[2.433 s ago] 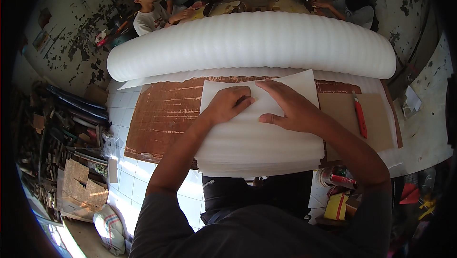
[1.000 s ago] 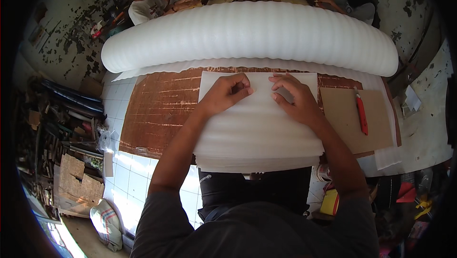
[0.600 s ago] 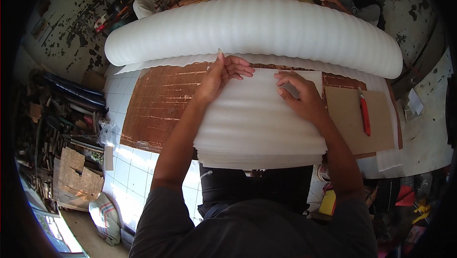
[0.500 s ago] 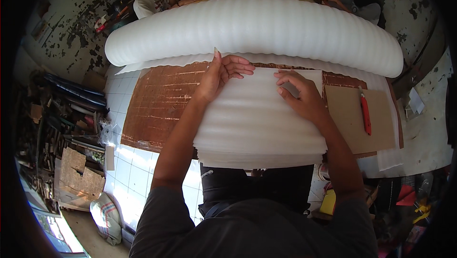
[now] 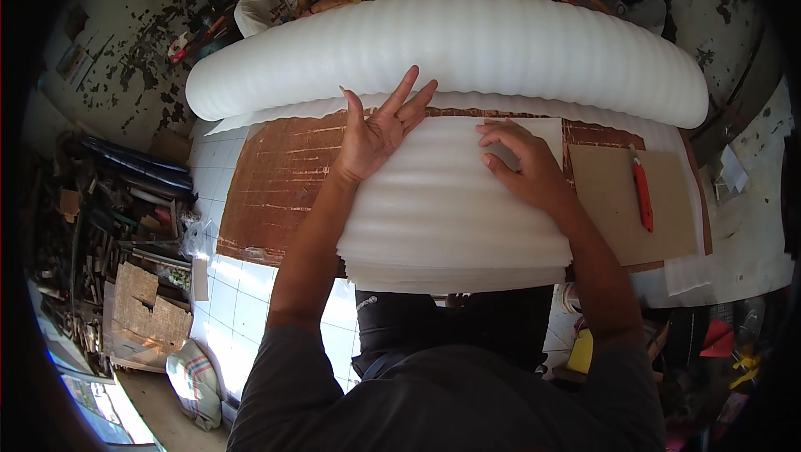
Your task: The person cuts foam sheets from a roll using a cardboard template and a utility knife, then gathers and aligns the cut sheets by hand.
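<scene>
A stack of white foam sheets (image 5: 450,202) lies in front of me, its layered near edge hanging toward my legs. Over the stack's far left corner my left hand (image 5: 377,133) is raised, palm up with fingers spread, holding nothing. My right hand (image 5: 524,162) hovers at or rests on the stack's right side, its fingers curved with a gap between thumb and fingertips and nothing in it. Beyond both hands stretches a big white foam roll (image 5: 450,47), with a loose flap of foam coming out from beneath it.
Under the stack is a worn brown board (image 5: 279,185). On the right a red utility knife (image 5: 642,193) lies on a tan cardboard sheet (image 5: 596,193). Scrap wood (image 5: 138,318) and a woven sack (image 5: 193,381) fill the left side. Two people (image 5: 271,2) sit beyond the roll.
My left hand has turned palm up, and its fingers have spread and risen toward the roll. The right hand has hardly moved. The view has shifted slightly.
</scene>
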Motion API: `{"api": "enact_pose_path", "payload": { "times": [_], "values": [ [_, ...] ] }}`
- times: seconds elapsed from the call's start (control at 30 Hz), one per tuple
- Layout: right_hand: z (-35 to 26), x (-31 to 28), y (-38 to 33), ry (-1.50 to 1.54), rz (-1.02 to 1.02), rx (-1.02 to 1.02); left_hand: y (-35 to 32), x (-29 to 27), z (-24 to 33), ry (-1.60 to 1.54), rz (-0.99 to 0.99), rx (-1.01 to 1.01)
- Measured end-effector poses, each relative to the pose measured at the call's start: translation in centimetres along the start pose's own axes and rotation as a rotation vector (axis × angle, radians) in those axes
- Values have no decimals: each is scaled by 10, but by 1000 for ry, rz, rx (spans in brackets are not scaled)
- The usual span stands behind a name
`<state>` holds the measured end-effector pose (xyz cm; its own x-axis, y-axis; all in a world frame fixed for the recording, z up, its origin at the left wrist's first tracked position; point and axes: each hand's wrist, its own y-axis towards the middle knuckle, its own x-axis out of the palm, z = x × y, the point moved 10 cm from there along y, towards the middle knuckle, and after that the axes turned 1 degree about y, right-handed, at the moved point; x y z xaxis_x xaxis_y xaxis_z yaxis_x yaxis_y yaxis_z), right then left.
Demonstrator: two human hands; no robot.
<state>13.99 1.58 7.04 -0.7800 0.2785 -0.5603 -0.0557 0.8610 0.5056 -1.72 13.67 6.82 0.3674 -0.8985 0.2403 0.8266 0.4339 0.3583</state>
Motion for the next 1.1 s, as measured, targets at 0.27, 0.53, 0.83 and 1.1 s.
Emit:
{"api": "enact_pose_path", "payload": {
  "times": [0.27, 0.53, 0.83, 1.1],
  "values": [
    [-6, 4, 0, -138, -12, -58, -9, 11, -15, 1177, 18, -65],
    [5, -15, -7, -366, 225, -12, -10, 29, -11, 1555, 44, -18],
    [8, -17, -6, -318, 175, 138, -14, 14, -5, 1634, 261, -173],
    [5, -13, -6, -412, 160, -5, -14, 11, -9, 1704, 249, -92]
  ]
}}
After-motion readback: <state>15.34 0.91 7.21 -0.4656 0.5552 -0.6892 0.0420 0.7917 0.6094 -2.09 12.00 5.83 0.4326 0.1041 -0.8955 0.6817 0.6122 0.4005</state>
